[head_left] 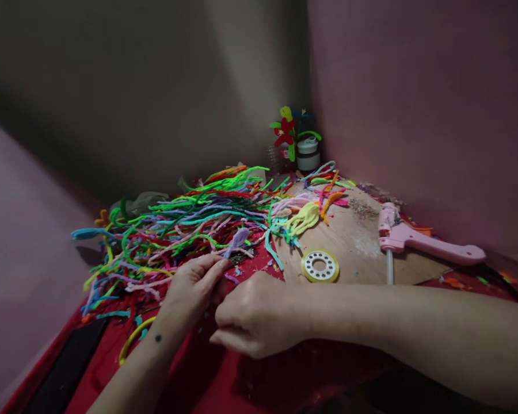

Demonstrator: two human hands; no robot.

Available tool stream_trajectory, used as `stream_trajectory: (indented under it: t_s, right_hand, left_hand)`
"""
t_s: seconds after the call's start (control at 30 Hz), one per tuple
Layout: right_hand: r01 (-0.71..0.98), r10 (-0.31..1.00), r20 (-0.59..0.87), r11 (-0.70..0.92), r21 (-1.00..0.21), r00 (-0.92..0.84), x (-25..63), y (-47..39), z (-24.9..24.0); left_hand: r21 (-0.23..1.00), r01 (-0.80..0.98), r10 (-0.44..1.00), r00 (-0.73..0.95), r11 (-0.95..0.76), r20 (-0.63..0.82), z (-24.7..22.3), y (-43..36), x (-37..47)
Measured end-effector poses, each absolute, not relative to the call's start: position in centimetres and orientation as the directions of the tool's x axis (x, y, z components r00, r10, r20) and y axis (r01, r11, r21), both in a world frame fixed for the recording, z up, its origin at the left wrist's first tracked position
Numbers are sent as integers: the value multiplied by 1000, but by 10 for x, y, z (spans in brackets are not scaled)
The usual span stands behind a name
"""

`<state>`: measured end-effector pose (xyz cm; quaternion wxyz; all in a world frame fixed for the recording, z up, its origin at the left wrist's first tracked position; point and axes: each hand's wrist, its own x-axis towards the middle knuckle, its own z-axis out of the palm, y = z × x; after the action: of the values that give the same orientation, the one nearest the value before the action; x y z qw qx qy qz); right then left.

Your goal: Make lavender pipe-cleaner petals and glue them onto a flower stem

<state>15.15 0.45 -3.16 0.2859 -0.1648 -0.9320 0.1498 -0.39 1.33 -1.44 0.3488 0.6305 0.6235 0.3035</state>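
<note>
A lavender pipe cleaner piece (236,242), bent into a narrow petal shape, stands up from the pinched fingertips of my left hand (197,283). Close beside it on the right, my right hand (259,316) is curled closed with its back toward me. Whatever those fingers hold is hidden. Behind both hands spreads a big heap of pipe cleaners (198,215) in green, purple, red, pink and blue. A yellow bundle of looped pipe cleaners (304,218) lies beyond my right hand, and a roll of tape (320,265) sits just past my right wrist.
On the right, a pink glue gun (431,241) with a clear glue stick lies on a brown board (349,253). Red cloth (207,368) covers the table. A pale lidded jar (308,154) and pipe cleaner flowers (285,132) stand in the back corner, against the walls.
</note>
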Motion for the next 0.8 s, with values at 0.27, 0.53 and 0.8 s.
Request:
stream_trajectory:
  t_s: [0.27, 0.53, 0.8]
  right_hand:
    - [194, 145, 676, 981, -3, -723, 148, 7, -48]
    - [145, 19, 758, 984, 100, -652, 144, 9, -49]
    - [-25, -113, 628, 989, 147, -770, 146, -15, -38]
  left_hand:
    - [630, 754, 973, 230, -185, 10, 7, 38, 38]
    - [589, 779, 970, 241, -215, 35, 2, 81, 71]
    - [541, 800, 962, 266, -259, 68, -6, 108, 80]
